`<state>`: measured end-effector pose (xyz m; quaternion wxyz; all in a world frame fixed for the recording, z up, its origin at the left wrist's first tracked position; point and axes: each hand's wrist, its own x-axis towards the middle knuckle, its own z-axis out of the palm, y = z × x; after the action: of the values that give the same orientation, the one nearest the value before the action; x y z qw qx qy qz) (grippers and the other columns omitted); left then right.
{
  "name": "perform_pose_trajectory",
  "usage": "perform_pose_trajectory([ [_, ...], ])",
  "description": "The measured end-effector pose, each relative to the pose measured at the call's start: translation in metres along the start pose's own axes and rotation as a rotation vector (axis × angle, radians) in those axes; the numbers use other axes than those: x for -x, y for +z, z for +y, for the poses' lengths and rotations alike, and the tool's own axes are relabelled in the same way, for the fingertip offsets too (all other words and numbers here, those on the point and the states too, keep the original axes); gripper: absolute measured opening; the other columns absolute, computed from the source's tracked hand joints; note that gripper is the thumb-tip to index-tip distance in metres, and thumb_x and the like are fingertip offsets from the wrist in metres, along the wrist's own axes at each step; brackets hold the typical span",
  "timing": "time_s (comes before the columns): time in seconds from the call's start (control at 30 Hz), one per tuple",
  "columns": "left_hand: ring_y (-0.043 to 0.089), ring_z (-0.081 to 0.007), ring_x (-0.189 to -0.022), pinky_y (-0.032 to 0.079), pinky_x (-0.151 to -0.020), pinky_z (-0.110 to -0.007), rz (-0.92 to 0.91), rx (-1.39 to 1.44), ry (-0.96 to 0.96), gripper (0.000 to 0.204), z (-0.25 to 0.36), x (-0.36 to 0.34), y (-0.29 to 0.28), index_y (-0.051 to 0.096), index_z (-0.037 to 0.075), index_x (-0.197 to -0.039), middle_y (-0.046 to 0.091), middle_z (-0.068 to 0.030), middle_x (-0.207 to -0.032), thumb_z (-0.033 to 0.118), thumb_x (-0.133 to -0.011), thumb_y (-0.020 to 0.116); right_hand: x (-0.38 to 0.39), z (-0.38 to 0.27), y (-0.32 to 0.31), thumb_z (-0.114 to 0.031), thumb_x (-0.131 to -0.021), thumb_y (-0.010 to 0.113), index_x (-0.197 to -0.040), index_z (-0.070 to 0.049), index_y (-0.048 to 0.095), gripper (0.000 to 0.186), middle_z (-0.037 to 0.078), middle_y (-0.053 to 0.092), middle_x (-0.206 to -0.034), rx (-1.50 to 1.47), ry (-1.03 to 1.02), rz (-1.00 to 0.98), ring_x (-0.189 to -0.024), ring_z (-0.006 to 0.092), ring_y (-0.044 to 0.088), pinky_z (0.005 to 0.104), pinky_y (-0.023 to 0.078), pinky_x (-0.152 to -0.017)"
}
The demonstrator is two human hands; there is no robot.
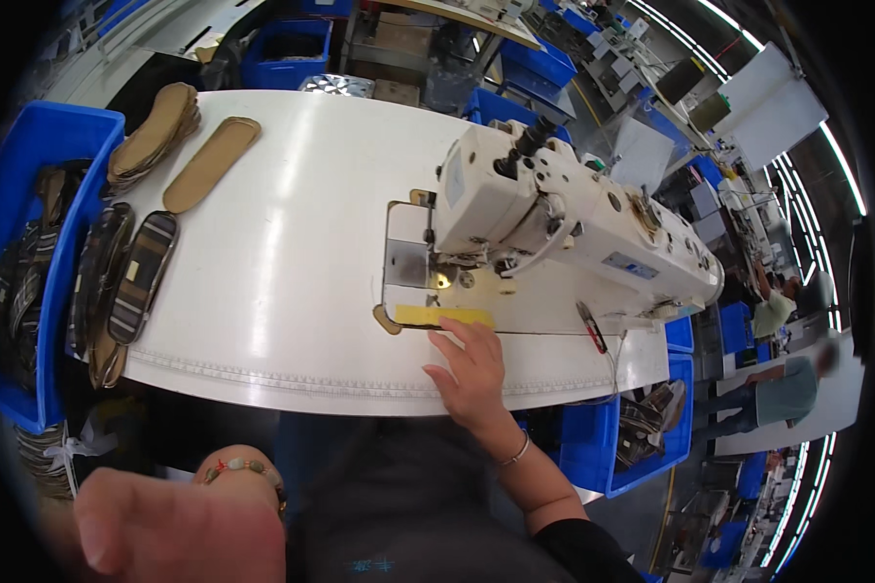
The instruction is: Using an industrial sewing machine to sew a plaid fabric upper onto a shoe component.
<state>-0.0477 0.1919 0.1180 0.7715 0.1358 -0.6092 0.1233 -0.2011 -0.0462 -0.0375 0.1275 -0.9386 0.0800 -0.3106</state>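
A white sewing machine (pixel 544 209) stands on the white table, its small lamp lit above the needle area. My right hand (pixel 472 374) is at the table's front side, fingers spread and holding nothing; its fingertips reach the edge of a yellow strip (pixel 428 315) on the machine bed. Close to the camera at the lower left, my left hand (pixel 175 525) is raised off the table, blurred, most of its fingers hidden. Tan insole-shaped pieces (pixel 156 131) lie at the far left, one apart from the stack. Nearer are plaid shoe-shaped pieces (pixel 144 277).
A blue bin (pixel 92 131) with plaid pieces stands against the table's left side. Another blue bin (pixel 588 442) is below the right edge. Small red-handled snips (pixel 591 326) lie near the machine. A ruler strip (pixel 292 380) follows the front edge. A person (pixel 786 394) stands at far right.
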Motion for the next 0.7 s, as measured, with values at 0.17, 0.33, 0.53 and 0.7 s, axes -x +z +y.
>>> perform_pose_trajectory([
  [0.17,0.058,-0.0308,-0.101,0.049,-0.079,-0.036,0.17,-0.83,0.002,0.038,-0.059,0.03,-0.046,0.056,0.007,-0.123,0.062,-0.0119,-0.113,0.026,-0.092,0.066,0.003,0.0,-0.002,-0.025,-0.081,0.075,-0.109,-0.001,0.068,0.038,0.013,0.064,-0.121,-0.024,-0.016,0.029,-0.106,0.0358,0.057,0.0483,0.043,-0.096],
  [0.33,0.068,-0.0281,-0.088,0.053,-0.076,-0.038,-0.286,-1.593,-0.81,0.022,-0.151,0.054,-0.154,0.068,0.005,-0.11,0.072,-0.011,-0.099,0.017,-0.092,0.065,0.007,0.004,-0.004,-0.026,-0.082,0.074,-0.104,0.0,0.07,0.034,0.013,0.065,-0.117,-0.05,-0.006,0.048,-0.104,0.0357,0.058,0.0472,0.043,-0.095],
  [0.53,0.065,-0.0324,-0.098,0.052,-0.082,-0.044,-0.328,-1.927,-1.122,0.016,-0.189,0.095,-0.231,0.069,0.007,-0.098,0.068,-0.0132,-0.098,0.02,-0.088,0.069,0.003,0.003,-0.002,-0.028,-0.086,0.071,-0.102,0.0,0.07,0.032,0.013,0.066,-0.113,-0.06,0.0,0.06,-0.101,0.0354,0.058,0.0462,0.044,-0.093],
  [0.7,0.063,-0.0329,-0.1,0.052,-0.083,-0.046,-0.237,-1.768,-1.392,0.016,-0.187,0.09,-0.244,0.069,0.007,-0.091,0.066,-0.0133,-0.099,0.02,-0.084,0.073,0.002,0.004,0.002,-0.025,-0.086,0.07,-0.101,0.0,0.07,0.03,0.013,0.066,-0.112,-0.092,0.014,0.048,-0.1,0.0351,0.059,0.0456,0.044,-0.092],
])
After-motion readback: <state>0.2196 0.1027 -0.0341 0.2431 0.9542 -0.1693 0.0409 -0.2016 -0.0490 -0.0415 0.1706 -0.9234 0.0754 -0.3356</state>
